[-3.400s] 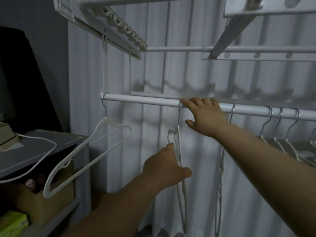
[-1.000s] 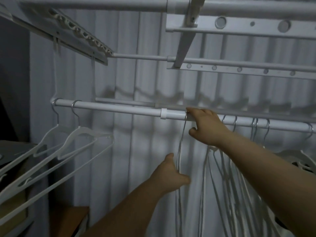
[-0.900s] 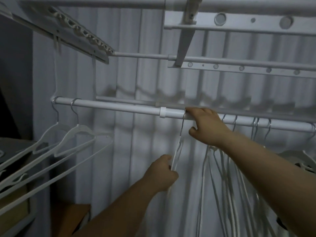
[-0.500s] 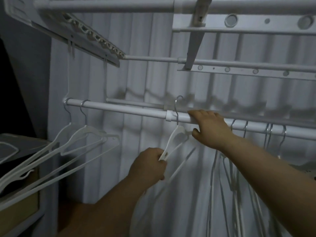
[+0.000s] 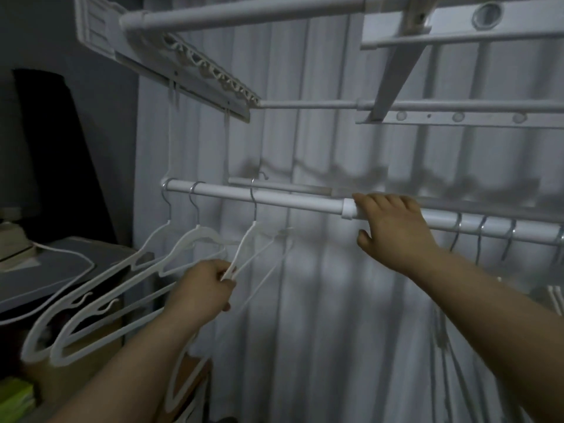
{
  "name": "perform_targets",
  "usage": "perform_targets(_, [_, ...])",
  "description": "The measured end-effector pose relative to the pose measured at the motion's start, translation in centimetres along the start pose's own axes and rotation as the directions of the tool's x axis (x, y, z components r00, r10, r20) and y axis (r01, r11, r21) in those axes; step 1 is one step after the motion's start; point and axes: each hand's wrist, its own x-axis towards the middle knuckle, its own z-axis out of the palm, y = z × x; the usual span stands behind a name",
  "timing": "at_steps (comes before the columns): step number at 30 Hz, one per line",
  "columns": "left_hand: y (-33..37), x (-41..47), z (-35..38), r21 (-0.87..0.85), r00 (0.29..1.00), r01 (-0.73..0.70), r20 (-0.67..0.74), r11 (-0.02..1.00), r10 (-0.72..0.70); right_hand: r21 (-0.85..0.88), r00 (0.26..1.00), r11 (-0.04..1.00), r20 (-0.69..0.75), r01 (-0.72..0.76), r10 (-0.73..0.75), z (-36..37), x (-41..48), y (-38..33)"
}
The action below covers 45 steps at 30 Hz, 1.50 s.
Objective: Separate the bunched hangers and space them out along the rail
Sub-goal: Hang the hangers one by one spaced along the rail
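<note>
Pinching one arm of the third hanger [image 5: 242, 248]: left hand [image 5: 204, 288], below the rail [image 5: 290, 199], with fingers curled and thumb and fingertips closed on the white plastic. The hanger's metal hook sits over the rail, left of the white collar [image 5: 348, 208]. Its body is pulled off vertical, with the lower end swung toward the left end of the rail.

Right hand [image 5: 393, 230]: on the rail just right of the collar. Fingers lie together over the top of the tube and the thumb is underneath, so it holds the rail.

Left end of rail: two hangers [image 5: 200, 232], hooks near each other and apart from the third hook. Their bodies are angled down and left, roughly parallel.

Right of the right hand: bunched hangers [image 5: 481, 236], with several metal hooks close together on the rail. Most of their bodies are hidden behind the right forearm, and thin white frames show below it. Can't count them reliably.

Behind the rail is a second, thinner bar [image 5: 280, 187], running parallel. Above the rail is a white drying rack [image 5: 195, 64] with more bars and a perforated strip. A pale pleated curtain [image 5: 305, 315] hangs behind everything.

Below the left end of the rail is a dark counter [image 5: 61, 270]. Something green [image 5: 15, 398] sits lower still, too dim to identify.
</note>
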Motion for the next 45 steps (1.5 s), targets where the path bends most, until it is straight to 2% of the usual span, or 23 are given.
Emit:
perform_targets(7, [-3.1, 1.4, -3.0, 0.057, 0.994, 0.089, -0.063, 0.994, -0.085, 0.029, 0.997, 0.998, -0.042, -0.061, 0.062, 0.5, 0.6, -1.3])
perform_targets(13, [-3.8, 2.1, -4.0, 0.043, 0.992, 0.119, -0.041, 0.992, -0.118, 0.019, 0.996, 0.997, -0.037, -0.081, 0.082, 0.3, 0.6, -1.9])
perform_targets(30, [-4.1, 2.5, -3.7, 0.118, 0.998, 0.041, 0.049, 0.992, -0.047, -0.020, 0.984, 0.984, -0.004, -0.176, 0.176, -0.1, 0.3, -2.7])
perform_targets(38, [-3.6, 2.1, -3.7, 0.231, 0.998, 0.003, 0.063, 0.973, -0.018, -0.019, 0.983, 0.983, 0.003, -0.182, 0.182, -0.2, 0.1, -2.2])
perform_targets(45, [-2.1, 1.2, -5.1, 0.275, 0.994, -0.060, -0.072, 0.960, 0.082, 0.017, 0.985, 0.985, -0.025, -0.169, 0.169, -0.4, -0.3, -1.6])
